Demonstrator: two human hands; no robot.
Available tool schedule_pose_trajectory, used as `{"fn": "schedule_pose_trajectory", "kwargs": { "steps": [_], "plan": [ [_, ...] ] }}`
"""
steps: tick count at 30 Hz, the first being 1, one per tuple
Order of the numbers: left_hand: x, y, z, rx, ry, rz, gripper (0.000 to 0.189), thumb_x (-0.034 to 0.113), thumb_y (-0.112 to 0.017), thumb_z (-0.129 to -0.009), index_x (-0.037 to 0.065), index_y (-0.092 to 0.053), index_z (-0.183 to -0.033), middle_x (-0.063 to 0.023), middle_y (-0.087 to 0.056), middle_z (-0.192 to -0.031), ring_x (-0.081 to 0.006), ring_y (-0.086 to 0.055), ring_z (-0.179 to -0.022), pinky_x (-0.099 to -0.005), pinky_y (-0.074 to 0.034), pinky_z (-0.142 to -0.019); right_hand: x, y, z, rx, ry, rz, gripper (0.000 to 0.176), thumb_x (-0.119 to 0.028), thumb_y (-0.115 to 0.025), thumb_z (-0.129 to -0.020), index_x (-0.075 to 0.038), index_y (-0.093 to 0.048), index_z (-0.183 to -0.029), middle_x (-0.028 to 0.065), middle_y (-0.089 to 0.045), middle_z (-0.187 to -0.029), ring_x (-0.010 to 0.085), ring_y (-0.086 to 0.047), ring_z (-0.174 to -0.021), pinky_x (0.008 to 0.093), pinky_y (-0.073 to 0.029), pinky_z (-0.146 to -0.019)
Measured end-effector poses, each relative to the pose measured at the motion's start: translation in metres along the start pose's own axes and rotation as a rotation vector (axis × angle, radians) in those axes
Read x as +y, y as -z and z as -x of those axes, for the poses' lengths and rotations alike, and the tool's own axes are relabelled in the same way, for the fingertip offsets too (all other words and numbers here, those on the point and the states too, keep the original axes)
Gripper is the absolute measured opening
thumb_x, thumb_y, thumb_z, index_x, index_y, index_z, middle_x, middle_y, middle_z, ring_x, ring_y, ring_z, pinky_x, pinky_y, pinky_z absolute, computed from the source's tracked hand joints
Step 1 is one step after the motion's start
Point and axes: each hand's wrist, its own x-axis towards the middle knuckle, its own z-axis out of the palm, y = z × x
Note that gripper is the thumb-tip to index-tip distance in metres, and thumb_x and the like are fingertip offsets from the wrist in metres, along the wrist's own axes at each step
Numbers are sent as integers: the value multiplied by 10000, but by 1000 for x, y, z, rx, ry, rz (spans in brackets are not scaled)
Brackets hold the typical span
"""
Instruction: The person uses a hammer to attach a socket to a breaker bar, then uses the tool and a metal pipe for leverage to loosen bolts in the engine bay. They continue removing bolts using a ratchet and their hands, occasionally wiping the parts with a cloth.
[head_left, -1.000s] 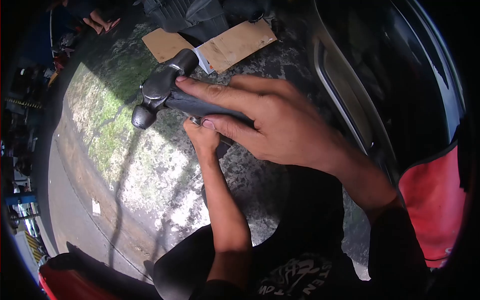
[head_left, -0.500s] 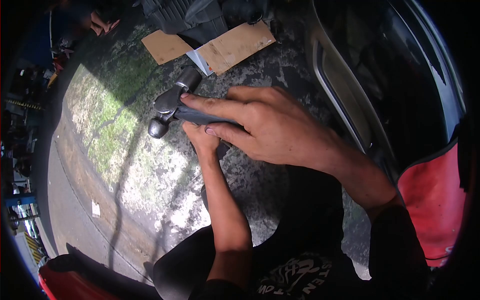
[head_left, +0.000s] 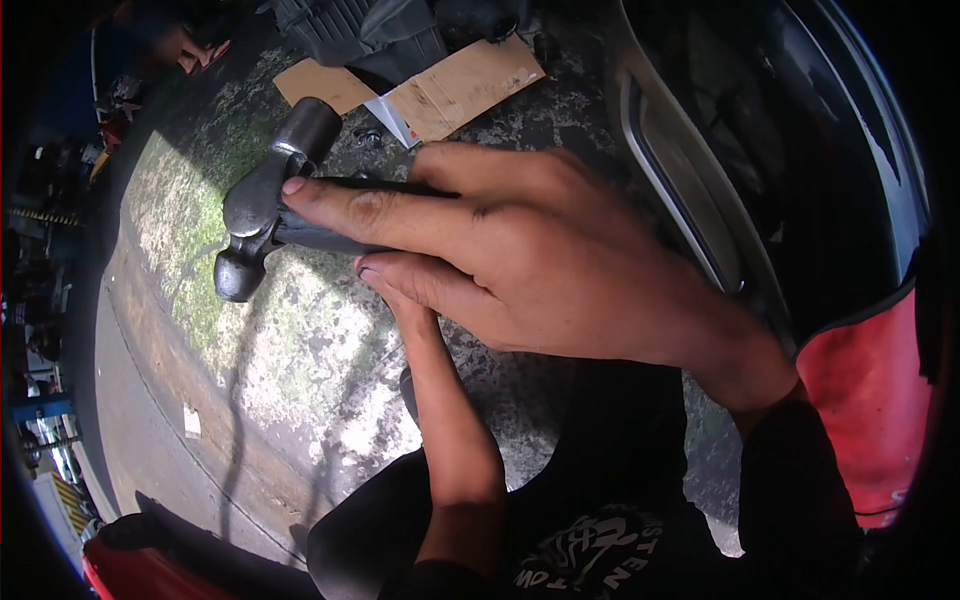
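Note:
A ball-peen hammer (head_left: 257, 197) with a dark handle is raised close to the camera, left of the middle. My right hand (head_left: 500, 245) is closed round its handle, the index finger stretched along it towards the metal head. Behind and below it, my left hand (head_left: 397, 292) is mostly covered by the right hand. Its fingers, and anything between them, are hidden.
Flattened cardboard (head_left: 470, 88) lies on the stained ground, under black plastic parts (head_left: 355, 35). A vehicle with an open door edge (head_left: 680, 190) and red panel (head_left: 865, 400) stands at the right. Another person's foot (head_left: 205, 52) shows at the top left.
My right hand and the hammer have risen nearer to the camera and shifted left, so the hammer head looks larger. My left hand has stayed about where it was.

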Motion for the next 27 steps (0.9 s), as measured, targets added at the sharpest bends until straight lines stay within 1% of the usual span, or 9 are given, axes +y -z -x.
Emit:
{"fn": "schedule_pose_trajectory", "kwargs": {
  "steps": [7, 10, 13, 16, 21, 24, 25, 26, 27],
  "plan": [
    [7, -1, -6, 17, -15, 0, 310, 259, -713, -859, -44, -680, -913, -78, -714, -850, -151, -656, -804, -332, -531, -741, 17, -14, 13, -147, -38, 105, 376, -152, -637, -964, -48, -641, -1324, 156, -624, -696, 221, -658, -599, 347, -548, -518],
    [9, -2, -9, 28, -20, 6, 319, 267, -712, -861, -46, -678, -914, -77, -712, -849, -149, -654, -801, -331, -530, -738, 18, -20, 18, -168, -109, 109, 478, -310, -677, -948, -250, -603, -1417, 67, -538, -734, 175, -556, -570, 338, -507, -554],
    [4, -1, -8, 47, -19, 10, 329, 274, -712, -863, -49, -675, -915, -77, -710, -848, -148, -652, -799, -331, -530, -735, 17, -20, 16, -165, -123, 72, 466, -316, -674, -948, -242, -615, -1404, 62, -543, -738, 171, -570, -578, 327, -515, -556],
    [-2, 3, -1, 92, -8, 25, 338, 281, -711, -865, -51, -672, -915, -76, -708, -847, -147, -649, -796, -330, -529, -733, 12, -13, 7, -26, 8, 35, 404, -180, -662, -947, -38, -634, -1325, 108, -586, -618, 176, -618, -515, 312, -508, -434],
    [-1, 17, 16, 185, 11, 63, 354, 293, -709, -868, -56, -667, -916, -75, -705, -845, -144, -646, -792, -329, -528, -728, 5, -6, -2, 310, 203, -58, 463, -205, -698, -928, -68, -616, -1363, 77, -540, -627, 131, -550, -479, 284, -480, -411],
    [-7, 5, 4, 123, 12, 31, 364, 300, -709, -870, -58, -665, -917, -75, -703, -844, -143, -643, -789, -328, -527, -725, 13, -15, 22, -55, -8, 85, 476, -193, -685, -942, -105, -596, -1401, 78, -564, -679, 147, -573, -508, 310, -504, -445],
    [-6, 1, 2, 103, 17, 26, 367, 303, -708, -871, -59, -664, -917, -74, -702, -844, -143, -643, -788, -328, -527, -725, 19, -17, 20, -139, -127, -30, 485, -224, -699, -938, -184, -597, -1410, 67, -548, -694, 160, -582, -558, 312, -506, -506],
    [-5, -2, 1, 76, 14, 23, 371, 305, -708, -872, -60, -663, -918, -74, -702, -843, -142, -642, -787, -328, -527, -724, 23, -17, 20, -197, -274, -143, 499, -254, -713, -934, -263, -599, -1419, 57, -532, -709, 173, -592, -609, 313, -508, -568],
    [-7, -5, 0, 57, 18, 23, 374, 308, -708, -872, -61, -662, -918, -74, -701, -843, -142, -641, -786, -328, -526, -723, 26, -16, 21, -122, -238, -95, 499, -259, -714, -933, -260, -600, -1419, 59, -530, -703, 178, -592, -611, 321, -509, -579]
  ]
}}
